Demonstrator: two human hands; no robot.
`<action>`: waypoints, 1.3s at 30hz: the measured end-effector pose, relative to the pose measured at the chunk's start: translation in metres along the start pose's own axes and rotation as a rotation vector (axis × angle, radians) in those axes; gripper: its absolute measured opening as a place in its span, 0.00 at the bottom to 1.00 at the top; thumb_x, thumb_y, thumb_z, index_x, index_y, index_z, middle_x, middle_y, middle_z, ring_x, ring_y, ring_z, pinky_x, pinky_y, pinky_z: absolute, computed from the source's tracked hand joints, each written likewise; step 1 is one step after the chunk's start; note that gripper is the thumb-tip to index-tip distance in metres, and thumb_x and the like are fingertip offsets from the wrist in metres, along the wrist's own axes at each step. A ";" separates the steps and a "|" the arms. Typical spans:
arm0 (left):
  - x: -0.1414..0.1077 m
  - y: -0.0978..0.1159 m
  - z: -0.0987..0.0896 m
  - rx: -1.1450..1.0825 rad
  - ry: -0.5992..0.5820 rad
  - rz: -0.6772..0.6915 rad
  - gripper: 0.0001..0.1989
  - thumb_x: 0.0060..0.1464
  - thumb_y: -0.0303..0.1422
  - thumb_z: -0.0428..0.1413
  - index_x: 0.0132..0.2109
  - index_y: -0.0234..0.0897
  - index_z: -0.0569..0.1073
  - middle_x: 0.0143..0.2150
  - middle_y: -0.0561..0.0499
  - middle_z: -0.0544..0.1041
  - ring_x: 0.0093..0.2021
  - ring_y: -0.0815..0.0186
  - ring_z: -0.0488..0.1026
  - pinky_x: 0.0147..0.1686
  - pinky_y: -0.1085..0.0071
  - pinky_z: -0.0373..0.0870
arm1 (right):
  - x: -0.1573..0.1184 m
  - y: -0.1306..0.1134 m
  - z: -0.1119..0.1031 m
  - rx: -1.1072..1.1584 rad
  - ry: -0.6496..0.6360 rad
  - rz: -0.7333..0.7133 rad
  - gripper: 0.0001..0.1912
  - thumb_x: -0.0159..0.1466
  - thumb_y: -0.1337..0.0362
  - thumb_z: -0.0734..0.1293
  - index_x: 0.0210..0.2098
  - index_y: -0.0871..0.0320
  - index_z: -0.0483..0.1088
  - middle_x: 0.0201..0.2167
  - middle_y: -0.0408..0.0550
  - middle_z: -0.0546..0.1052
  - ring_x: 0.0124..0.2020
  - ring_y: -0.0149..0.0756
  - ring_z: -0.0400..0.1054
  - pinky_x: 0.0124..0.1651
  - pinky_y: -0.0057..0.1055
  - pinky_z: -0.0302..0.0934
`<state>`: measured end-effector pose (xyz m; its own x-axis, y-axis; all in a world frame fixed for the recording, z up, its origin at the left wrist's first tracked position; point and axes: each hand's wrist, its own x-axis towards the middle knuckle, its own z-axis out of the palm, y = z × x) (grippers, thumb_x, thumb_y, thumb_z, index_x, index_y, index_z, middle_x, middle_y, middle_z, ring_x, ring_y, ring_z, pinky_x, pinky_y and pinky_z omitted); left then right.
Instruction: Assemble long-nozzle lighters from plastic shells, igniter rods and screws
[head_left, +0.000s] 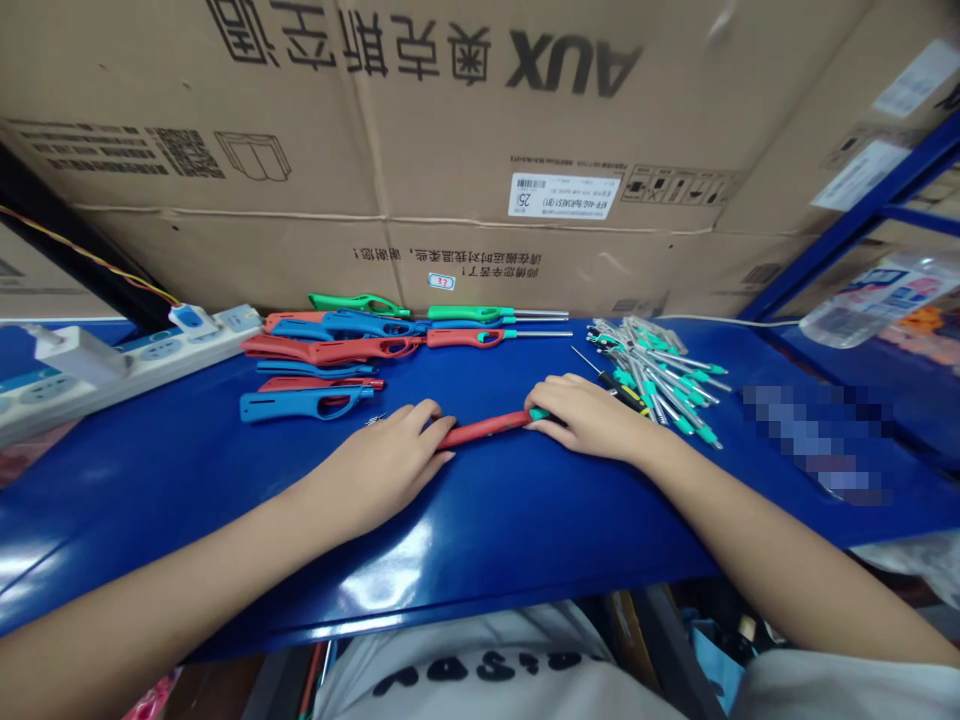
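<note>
Red lighter (486, 430), left hand (397, 452) and right hand (589, 415) gripping its ends, runs crosswise, green end (537, 413) rightward.

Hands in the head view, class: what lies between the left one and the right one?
In the head view, a red handle spans the gap from the left hand to the right hand, where a small green piece shows.

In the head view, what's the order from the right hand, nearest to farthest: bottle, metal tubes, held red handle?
1. Held red handle: at the right hand, extending left.
2. Metal tubes: piled to the right.
3. Bottle: far right.
</note>
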<state>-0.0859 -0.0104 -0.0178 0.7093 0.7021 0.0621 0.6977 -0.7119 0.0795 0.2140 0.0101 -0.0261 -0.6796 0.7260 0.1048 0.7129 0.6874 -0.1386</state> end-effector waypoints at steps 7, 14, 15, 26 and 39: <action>-0.010 -0.005 0.002 -0.066 0.037 0.031 0.22 0.72 0.39 0.44 0.63 0.33 0.70 0.58 0.38 0.72 0.52 0.52 0.74 0.51 0.56 0.74 | 0.002 -0.014 -0.004 0.104 -0.014 -0.080 0.06 0.68 0.67 0.64 0.45 0.58 0.70 0.41 0.50 0.76 0.43 0.41 0.68 0.49 0.38 0.58; -0.013 -0.010 0.014 -0.158 0.101 0.061 0.20 0.70 0.38 0.49 0.63 0.35 0.70 0.57 0.39 0.72 0.53 0.53 0.72 0.53 0.55 0.73 | -0.010 0.013 -0.019 -0.176 0.173 0.289 0.12 0.68 0.57 0.65 0.43 0.59 0.70 0.42 0.57 0.76 0.42 0.48 0.70 0.44 0.43 0.63; -0.014 -0.011 0.015 -0.172 0.106 0.046 0.20 0.69 0.38 0.50 0.63 0.35 0.70 0.56 0.39 0.72 0.53 0.53 0.72 0.53 0.54 0.73 | -0.013 0.021 -0.020 -0.275 0.205 0.413 0.11 0.67 0.57 0.65 0.41 0.60 0.70 0.40 0.59 0.75 0.40 0.51 0.70 0.41 0.44 0.63; -0.017 -0.004 0.014 -0.370 0.154 0.006 0.18 0.65 0.31 0.53 0.60 0.34 0.72 0.54 0.41 0.73 0.52 0.56 0.73 0.56 0.58 0.73 | -0.035 0.065 -0.006 -0.315 0.099 0.667 0.15 0.61 0.49 0.68 0.32 0.55 0.66 0.30 0.57 0.74 0.31 0.53 0.72 0.27 0.41 0.61; -0.018 -0.001 0.026 -0.452 0.183 0.057 0.18 0.68 0.33 0.53 0.62 0.37 0.71 0.53 0.41 0.72 0.53 0.56 0.71 0.55 0.56 0.73 | 0.010 -0.003 -0.011 0.007 0.363 0.268 0.10 0.72 0.60 0.58 0.50 0.55 0.64 0.41 0.56 0.78 0.41 0.51 0.75 0.42 0.45 0.67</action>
<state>-0.0970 -0.0224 -0.0453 0.6878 0.6815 0.2499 0.5161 -0.7012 0.4919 0.2077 0.0155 -0.0135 -0.3658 0.8389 0.4030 0.8535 0.4751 -0.2141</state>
